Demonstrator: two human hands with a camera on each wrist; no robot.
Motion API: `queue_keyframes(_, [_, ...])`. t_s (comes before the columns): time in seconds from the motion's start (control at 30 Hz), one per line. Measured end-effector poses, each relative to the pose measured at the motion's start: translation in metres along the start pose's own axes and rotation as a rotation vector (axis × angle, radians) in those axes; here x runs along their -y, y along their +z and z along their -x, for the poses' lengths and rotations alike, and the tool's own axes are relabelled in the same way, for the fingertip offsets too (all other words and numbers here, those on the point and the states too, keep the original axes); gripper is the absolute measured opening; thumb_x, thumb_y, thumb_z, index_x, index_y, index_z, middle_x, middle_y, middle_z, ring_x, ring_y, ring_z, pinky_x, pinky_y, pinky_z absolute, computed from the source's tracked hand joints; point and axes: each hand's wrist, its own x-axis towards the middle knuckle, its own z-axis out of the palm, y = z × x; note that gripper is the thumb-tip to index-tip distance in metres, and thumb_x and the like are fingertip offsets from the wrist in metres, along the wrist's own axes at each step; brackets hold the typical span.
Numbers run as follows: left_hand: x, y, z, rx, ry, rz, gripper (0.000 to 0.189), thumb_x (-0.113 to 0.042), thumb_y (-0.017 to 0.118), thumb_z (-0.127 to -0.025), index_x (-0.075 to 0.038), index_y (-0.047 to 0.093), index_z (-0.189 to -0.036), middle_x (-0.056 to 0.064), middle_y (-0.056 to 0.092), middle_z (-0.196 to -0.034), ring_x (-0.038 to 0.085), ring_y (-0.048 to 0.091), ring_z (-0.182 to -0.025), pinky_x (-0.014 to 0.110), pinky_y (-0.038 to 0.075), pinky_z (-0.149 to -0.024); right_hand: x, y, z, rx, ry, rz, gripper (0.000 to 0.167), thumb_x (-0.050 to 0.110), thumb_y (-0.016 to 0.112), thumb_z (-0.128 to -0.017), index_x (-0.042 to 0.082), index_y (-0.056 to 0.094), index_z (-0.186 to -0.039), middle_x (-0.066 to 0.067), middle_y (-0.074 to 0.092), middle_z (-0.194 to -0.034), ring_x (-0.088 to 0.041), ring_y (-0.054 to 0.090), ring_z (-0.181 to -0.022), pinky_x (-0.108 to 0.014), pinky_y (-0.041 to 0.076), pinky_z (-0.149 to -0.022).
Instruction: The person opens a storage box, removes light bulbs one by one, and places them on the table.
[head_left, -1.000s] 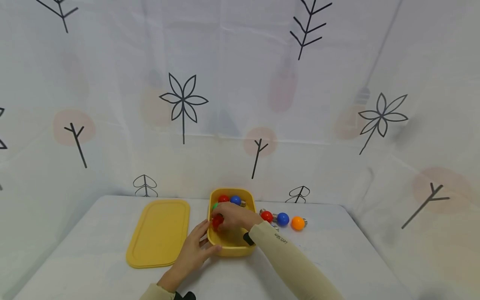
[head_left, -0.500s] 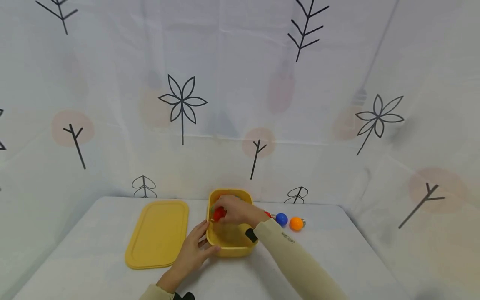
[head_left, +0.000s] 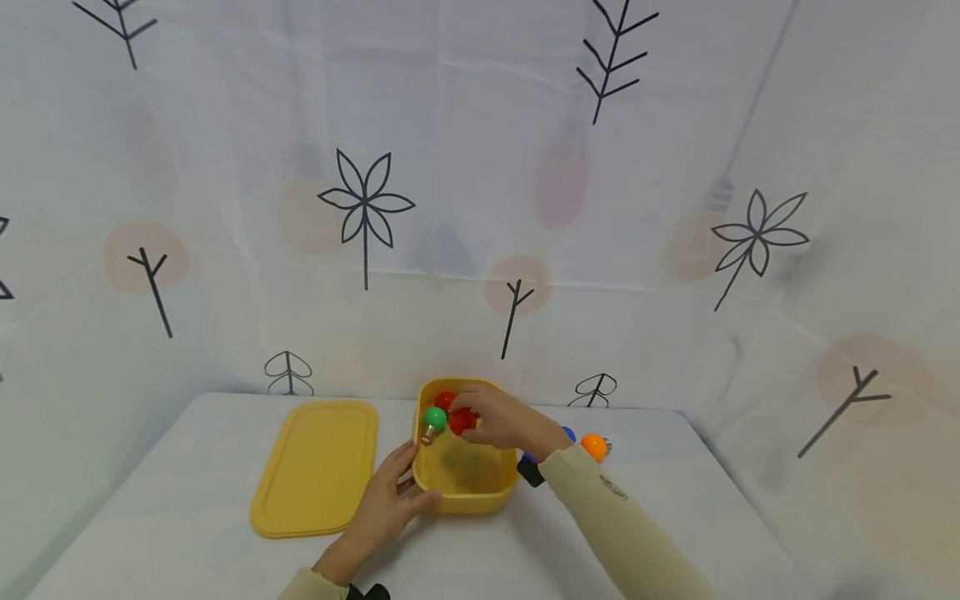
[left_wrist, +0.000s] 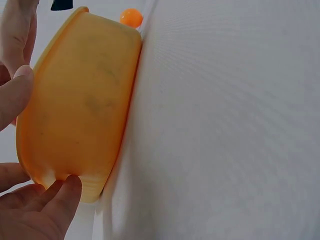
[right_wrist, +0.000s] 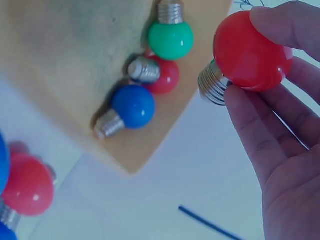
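Note:
My right hand (head_left: 501, 417) pinches a red light bulb (right_wrist: 252, 51) between thumb and fingers, over the yellow box (head_left: 467, 503). Its metal screw base shows clear of the fingers in the right wrist view. Inside the box lie a green bulb (right_wrist: 170, 40), another red bulb (right_wrist: 164, 76) and a blue bulb (right_wrist: 133, 106), along one wall. My left hand (head_left: 384, 502) holds the box at its near left corner, thumb at the near rim and fingertips (left_wrist: 73, 186) against the side wall.
A flat yellow lid (head_left: 318, 468) lies on the white table left of the box. To the right are an orange bulb (head_left: 595, 447), blue bulbs partly hidden by the right arm, and a red bulb (right_wrist: 28, 184). A patterned cloth (head_left: 450, 208) hangs behind the table.
My right hand has moved right and slightly up within the box with the red bulb, uncovering the green bulb at the left wall. My left hand stays at the box corner.

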Motion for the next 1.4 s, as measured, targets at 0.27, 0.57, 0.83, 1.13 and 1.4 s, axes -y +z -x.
queue_keyframes(0.27, [0.0, 0.001, 0.0, -0.004, -0.007, 0.006, 0.083, -0.023, 0.078, -0.08, 0.007, 0.034, -0.144, 0.021, 0.032, -0.15, 0.039, 0.041, -0.131, 0.036, 0.048, -0.097, -0.016, -0.007, 0.024, -0.067, 0.07, -0.027, 0.035, 0.024, 0.071, -0.086, 0.017, 0.064, -0.12, 0.004, 0.056, -0.12, -0.015, 0.051, -0.108, -0.031, 0.051, -0.094])
queue_keyframes(0.57, [-0.001, 0.001, 0.0, -0.001, 0.003, 0.013, 0.084, -0.022, 0.079, -0.08, 0.008, 0.033, -0.143, 0.021, 0.031, -0.15, 0.039, 0.041, -0.13, 0.036, 0.048, -0.097, -0.034, -0.009, 0.05, -0.124, 0.129, -0.076, 0.033, 0.019, 0.072, -0.085, 0.015, 0.066, -0.117, 0.006, 0.056, -0.109, -0.013, 0.052, -0.097, -0.034, 0.055, -0.087])
queue_keyframes(0.83, [0.002, 0.001, -0.001, -0.002, -0.008, 0.014, 0.084, -0.024, 0.078, -0.08, 0.007, 0.033, -0.144, 0.02, 0.031, -0.151, 0.037, 0.04, -0.132, 0.035, 0.048, -0.098, -0.052, -0.005, 0.071, -0.141, 0.194, -0.077, 0.037, 0.024, 0.073, -0.084, 0.014, 0.065, -0.119, 0.006, 0.055, -0.112, -0.012, 0.051, -0.097, -0.033, 0.056, -0.085])
queue_keyframes(1.13, [0.001, 0.001, 0.0, -0.002, -0.002, 0.007, 0.084, -0.022, 0.079, -0.08, 0.007, 0.033, -0.144, 0.021, 0.031, -0.15, 0.037, 0.041, -0.131, 0.035, 0.048, -0.098, -0.063, -0.001, 0.091, -0.15, 0.228, -0.035, 0.033, 0.022, 0.075, -0.083, 0.016, 0.067, -0.115, 0.007, 0.056, -0.111, -0.013, 0.051, -0.099, -0.032, 0.054, -0.087])
queue_keyframes(1.4, [0.002, 0.002, 0.0, -0.001, 0.0, 0.005, 0.084, -0.023, 0.078, -0.081, 0.007, 0.032, -0.144, 0.02, 0.03, -0.151, 0.036, 0.041, -0.132, 0.035, 0.048, -0.098, -0.07, 0.006, 0.106, -0.17, 0.241, -0.016, 0.035, 0.019, 0.077, -0.08, 0.016, 0.068, -0.114, 0.005, 0.056, -0.113, -0.014, 0.052, -0.102, -0.034, 0.054, -0.088])
